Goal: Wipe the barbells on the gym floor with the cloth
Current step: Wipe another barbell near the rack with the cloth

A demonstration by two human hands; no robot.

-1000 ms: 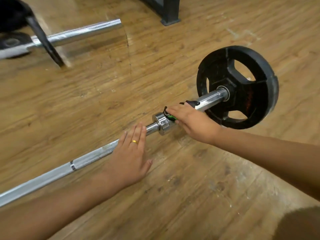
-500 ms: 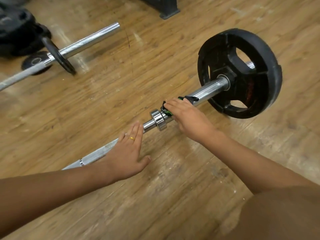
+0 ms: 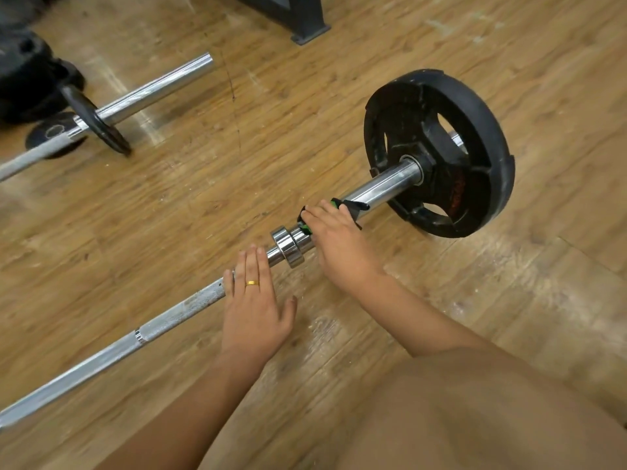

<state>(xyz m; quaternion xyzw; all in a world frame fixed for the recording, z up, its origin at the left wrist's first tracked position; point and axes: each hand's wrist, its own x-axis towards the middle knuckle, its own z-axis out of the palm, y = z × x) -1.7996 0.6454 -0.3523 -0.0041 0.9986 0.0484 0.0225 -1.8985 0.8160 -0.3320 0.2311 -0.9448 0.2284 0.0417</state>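
At frame centre the right hand [image 3: 339, 245] curls around a black-and-green cloth [image 3: 349, 206], pressing it to the barbell [image 3: 383, 184] sleeve, likely for wiping. The left hand [image 3: 254, 313] lies flat, fingers straight, on the knurled shaft, apparently stopping roll. A second barbell [image 3: 152, 89] lies upper left.

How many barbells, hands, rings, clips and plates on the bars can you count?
Barbells: 2, near barbell and far barbell
Hands: 2, left hand and right hand
Gold ring: 1
Black-and-green clip: 1
Plates on bars: 2, big plate and small plate
Total: 8
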